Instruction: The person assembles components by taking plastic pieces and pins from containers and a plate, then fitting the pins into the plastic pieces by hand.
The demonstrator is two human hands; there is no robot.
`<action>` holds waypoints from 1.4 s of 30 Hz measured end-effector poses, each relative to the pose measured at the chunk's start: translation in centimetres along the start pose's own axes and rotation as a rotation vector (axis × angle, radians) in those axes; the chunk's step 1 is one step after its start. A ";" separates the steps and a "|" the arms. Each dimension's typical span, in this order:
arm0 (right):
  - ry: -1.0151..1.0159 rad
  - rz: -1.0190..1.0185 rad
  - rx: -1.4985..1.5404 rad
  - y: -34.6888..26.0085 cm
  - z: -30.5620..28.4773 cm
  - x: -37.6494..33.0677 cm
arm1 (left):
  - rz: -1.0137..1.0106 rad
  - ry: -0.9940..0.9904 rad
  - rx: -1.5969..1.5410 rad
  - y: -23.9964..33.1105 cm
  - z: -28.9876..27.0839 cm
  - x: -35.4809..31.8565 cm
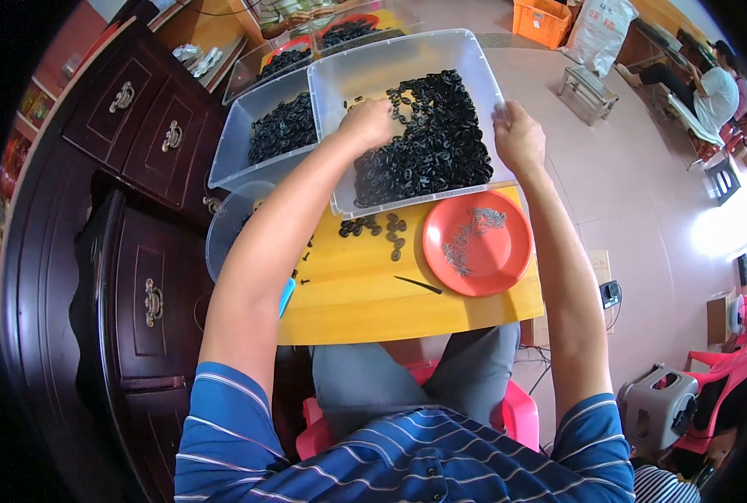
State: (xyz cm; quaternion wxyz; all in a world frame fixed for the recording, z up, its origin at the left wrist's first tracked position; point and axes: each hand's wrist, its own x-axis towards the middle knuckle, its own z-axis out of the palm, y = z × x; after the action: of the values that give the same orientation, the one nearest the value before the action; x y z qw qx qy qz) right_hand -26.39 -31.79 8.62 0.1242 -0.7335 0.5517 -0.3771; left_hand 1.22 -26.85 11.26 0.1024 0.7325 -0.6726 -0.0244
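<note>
At the bottom of the frame, a blue striped shirt and grey trousers belong to the person seated on a pink plastic chair. Above the lap, in the centre, is a yellow wood-grain table. On its bare front part lie a thin black rod and, at the right, a red round plate with small silvery pieces.

Beyond these, at upper centre, a translucent rectangular bin holds a heap of black oval pieces; a few similar ovals lie just before it. The right hand grips the bin's right rim. The left hand is inside, fingers curled downward over the heap; whether they hold anything cannot be told.

A second bin of black pieces stands to the left, beside a dark carved wooden cabinet filling the left of the frame. Pale, glossy floor spreads across the right, with a grey plastic stool at lower right. Farther off, towards the upper right, are an orange crate, a white sack and a seated person.
</note>
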 end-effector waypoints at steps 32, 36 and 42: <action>0.022 -0.025 0.147 0.8 -0.2 -0.8 | -0.320 -0.078 0.150 3.5 5.4 -0.4; 0.009 -0.024 0.146 0.6 -0.5 -1.0 | -0.290 -0.117 -0.005 4.5 6.0 0.2; 0.013 -0.021 0.150 0.3 -0.7 -1.1 | -0.233 -0.100 -0.086 5.8 6.0 1.3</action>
State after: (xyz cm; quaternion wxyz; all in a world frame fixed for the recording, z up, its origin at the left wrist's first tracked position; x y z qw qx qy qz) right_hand -27.25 -30.71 8.46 0.1712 -0.7255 0.5149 -0.4233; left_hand -5.39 -29.25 6.54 0.0966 0.7986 -0.5854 -0.1014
